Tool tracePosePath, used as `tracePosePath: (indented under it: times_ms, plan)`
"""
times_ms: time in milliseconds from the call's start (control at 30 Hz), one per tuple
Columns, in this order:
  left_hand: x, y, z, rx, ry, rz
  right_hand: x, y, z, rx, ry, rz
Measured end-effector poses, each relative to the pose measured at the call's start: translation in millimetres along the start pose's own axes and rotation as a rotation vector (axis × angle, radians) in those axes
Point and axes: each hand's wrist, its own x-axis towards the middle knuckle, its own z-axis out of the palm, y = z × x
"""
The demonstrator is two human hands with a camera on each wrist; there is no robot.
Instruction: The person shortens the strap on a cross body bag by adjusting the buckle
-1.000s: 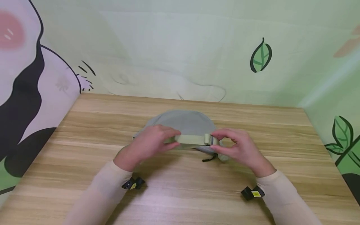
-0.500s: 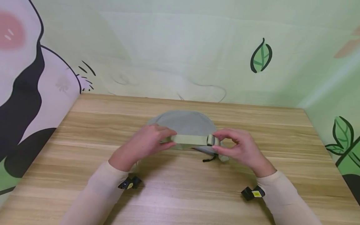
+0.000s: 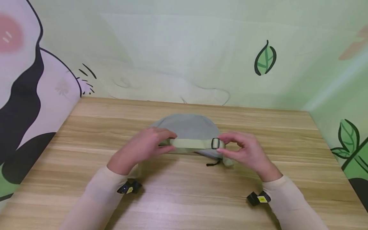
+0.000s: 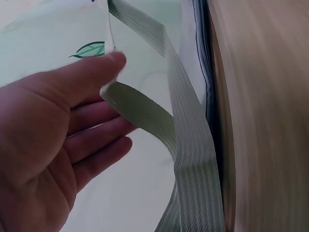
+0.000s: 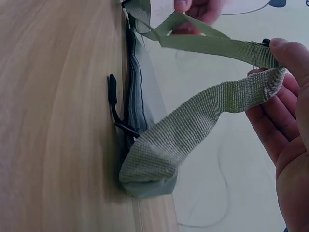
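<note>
A grey waist bag [image 3: 191,125] lies on the table, its pale green webbing strap [image 3: 191,143] held up along the near side. In the head view my left hand [image 3: 141,147] pinches the strap between thumb and fingers. My right hand [image 3: 248,151] pinches it at the right, just beside a dark-framed slider buckle [image 3: 212,143]. The left wrist view has the strap [image 4: 190,130] hanging in loops beside the left hand [image 4: 53,130]. From the right wrist, the strap [image 5: 193,118] runs from the bag's end up to the right hand [image 5: 294,125]. Fingers hide most of the buckle there.
The bag's zip has a black cord pull [image 5: 112,92] hanging out over the wooden table [image 3: 184,195]. Behind the table rises a pale green wall [image 3: 172,48] with printed leaves and a panda-like figure at the left. Small black cameras [image 3: 129,187] sit on both wrists.
My left hand has moved to the left, and more strap shows between the hands. The slider buckle has turned so its dark frame faces up. My right hand has barely moved.
</note>
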Motion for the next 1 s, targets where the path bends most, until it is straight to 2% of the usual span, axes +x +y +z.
tracePosePath:
  times_ms: [100, 233, 300, 500, 633, 867, 1000]
  plan:
    - [7.3, 6.2, 2.2, -0.073, -0.037, -0.027, 1.7, 3, 3, -0.015, 0.002, -0.047]
    - [23.3, 21.3, 11.3, -0.123, -0.023, 0.031, 5.2, 5, 10, -0.03, 0.006, -0.114]
    - [31.3, 30.0, 16.4, -0.119, -0.011, 0.069, 7.1, 5, 13, -0.036, 0.0, -0.14]
    - [48.5, 46.3, 25.4, -0.137, 0.003, 0.099, 10.0, 5, 19, -0.03, -0.013, -0.167]
    - [49.7, 46.7, 26.1, -0.149, 0.018, 0.099, 7.4, 4, 19, -0.025, -0.025, -0.14]
    - [44.1, 40.1, 24.3, -0.13, 0.075, 0.111, -2.6, 4, 11, -0.046, -0.073, -0.016]
    - [41.3, 36.9, 24.3, -0.125, 0.094, 0.119, -5.0, 7, 9, -0.038, -0.077, -0.015]
